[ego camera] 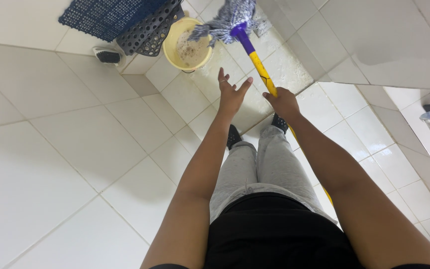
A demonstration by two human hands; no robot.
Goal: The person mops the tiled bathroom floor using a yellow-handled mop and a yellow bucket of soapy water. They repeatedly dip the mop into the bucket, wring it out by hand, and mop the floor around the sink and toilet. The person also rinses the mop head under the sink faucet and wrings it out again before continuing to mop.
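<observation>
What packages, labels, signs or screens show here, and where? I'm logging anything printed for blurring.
None in view: no package, label, sign or screen shows.
Yellow round plastic bucket: on the white tiled floor, plain, no visible label.
Yellow mop handle with purple collar: gripped by the right hand, dark scuffs, no readable sticker.
Left hand: open, holding nothing.

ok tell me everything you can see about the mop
The mop has a yellow handle with dark scuff marks, joined by a purple collar to a head of grey and blue-white strings. The head rests on the rim of a yellow bucket holding murky water. The handle slants back toward the person, whose right hand grips it partway down; its lower end runs behind the right arm. The left hand is open beside it, not touching.
</observation>
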